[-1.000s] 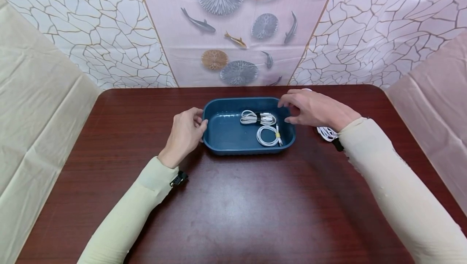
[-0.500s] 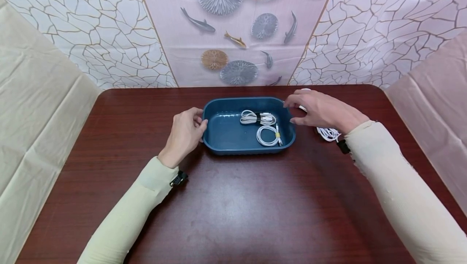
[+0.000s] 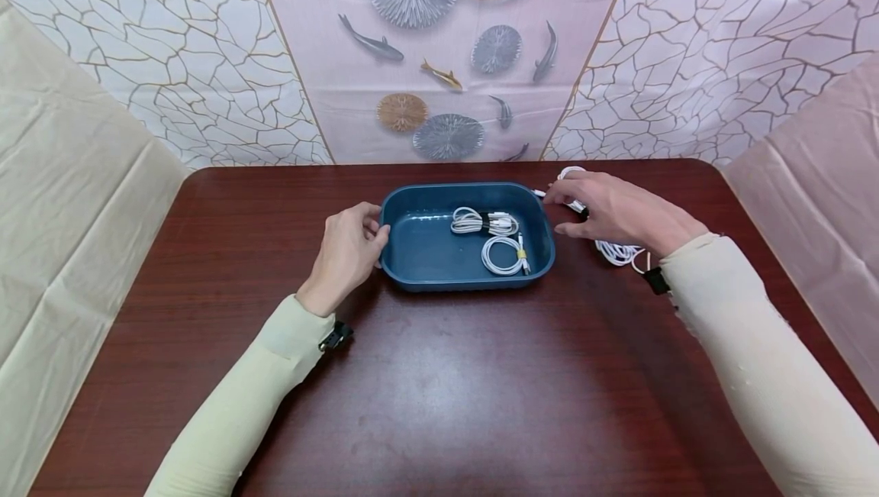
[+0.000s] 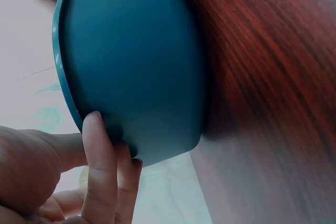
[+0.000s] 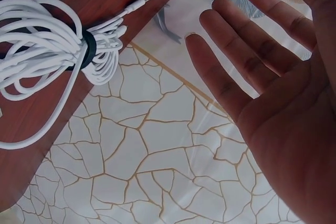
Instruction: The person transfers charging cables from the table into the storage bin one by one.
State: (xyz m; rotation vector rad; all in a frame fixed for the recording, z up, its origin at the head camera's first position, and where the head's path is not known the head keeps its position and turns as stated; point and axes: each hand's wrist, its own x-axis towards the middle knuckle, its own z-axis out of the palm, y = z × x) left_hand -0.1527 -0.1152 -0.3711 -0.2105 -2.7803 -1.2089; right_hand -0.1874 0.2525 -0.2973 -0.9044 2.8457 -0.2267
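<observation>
A dark blue oblong bin (image 3: 422, 281) sits toward the back of the wooden table. My left hand (image 3: 349, 253) holds its left end, with fingers (image 4: 100, 156) against the outer wall just under the rim. Inside the bin lie a white cable bundle (image 3: 468, 221) with a black tie and a coiled white cable (image 3: 489, 264) with a yellow tie. Off the bin's right end, my right hand (image 3: 618, 211) has nothing in it, its fingers relaxed and apart. Below it lies a long white cable bundle (image 5: 47, 40) with a black tie, partly hidden by that hand in the head view.
More white cable loops (image 3: 616, 253) show under the right wrist. Patterned fabric (image 3: 439, 62) hangs behind the table's back edge, and pale cloth (image 3: 69, 214) closes off both sides. The reddish brown table (image 3: 439, 390) stretches in front of the bin.
My right hand has drawn away from the bin's right end, moving right over the cables and uncovering more of them. The left hand and the bin stay where they were.
</observation>
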